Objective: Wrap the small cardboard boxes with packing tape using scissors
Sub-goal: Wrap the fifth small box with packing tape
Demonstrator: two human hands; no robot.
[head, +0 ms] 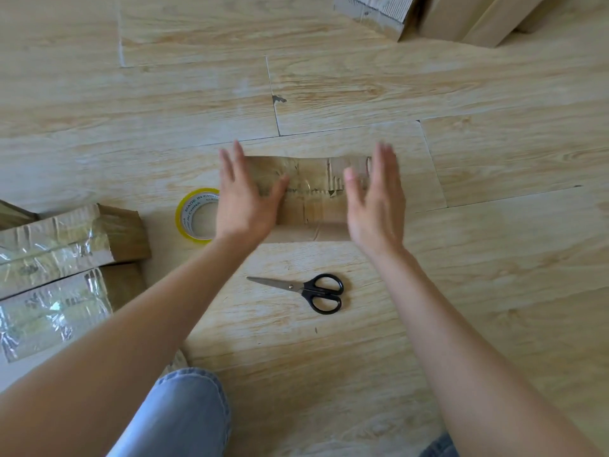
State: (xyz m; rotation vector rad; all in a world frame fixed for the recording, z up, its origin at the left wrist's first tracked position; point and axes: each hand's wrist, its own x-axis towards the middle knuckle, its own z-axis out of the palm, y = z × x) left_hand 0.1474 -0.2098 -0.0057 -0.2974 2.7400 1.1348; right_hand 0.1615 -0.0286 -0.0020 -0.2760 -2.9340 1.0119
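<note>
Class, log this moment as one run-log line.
left hand: open, on box | right hand: open, at box | scissors: floor, unused | tape roll: floor, left of box

Bright, even daylight; fingertips blurred, edges distorted.

Single head-worn wide-angle view, aimed forward and steeply down at a pale wood-grain plank floor (329,341). Taken from close above, at arm's length: both bare forearms enter from the bottom corners and reach to frame centre, left hand (245,201) and right hand (375,201) flat-palmed at either end of a small tape-covered brown cardboard box (313,189). Jeans-clad knee (184,417) at bottom edge, directly below the lens. Straight plank seams bowed toward the borders by lens distortion. Far field cut off at plain cardboard boxes (441,18), top right. No second view for overlap.
</note>
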